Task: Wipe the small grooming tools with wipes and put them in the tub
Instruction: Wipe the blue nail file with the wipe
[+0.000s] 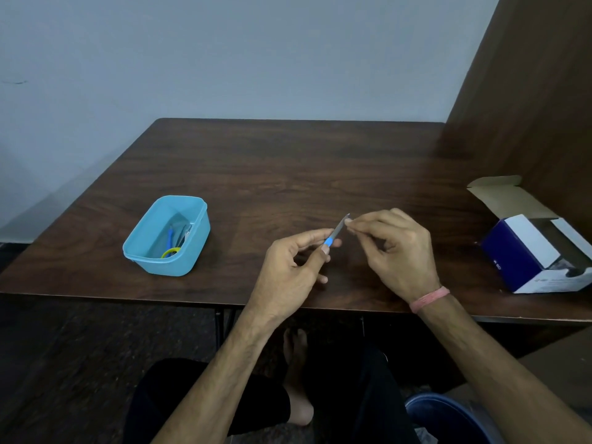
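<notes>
A slim grooming tool (337, 231) with a blue handle and a grey metal blade is pinched at its handle end by the left hand (294, 267), thumb and forefinger closed on the blue part while the other fingers are curled loosely beneath. The blade's tip is met by the right hand (394, 248), whose thumb and forefinger are pressed together around it; the remaining fingers are bent inward. Whether a wipe is caught between those fingertips cannot be told, as the spot is small and blurred. A pink band (430, 299) is worn on the right wrist.

The tool is held tilted, just above the table (288, 161), handle low toward the left hand and tip raised toward the right hand, midway between the two.

Well to the left, a light blue plastic tub (136, 243) is seen standing on the tabletop, with several tools already lying inside: a blue-handled one, a yellow loop and some metal pieces. At the right edge, an open cardboard box (519, 251) in dark blue and white is set on the table, flap raised.

The surface is dark wood grain. A pale wall (224, 59) is seen behind it, a brown panel (528, 107) to the right, and dark flooring below, where a blue bucket rim (448, 415) is glimpsed.
</notes>
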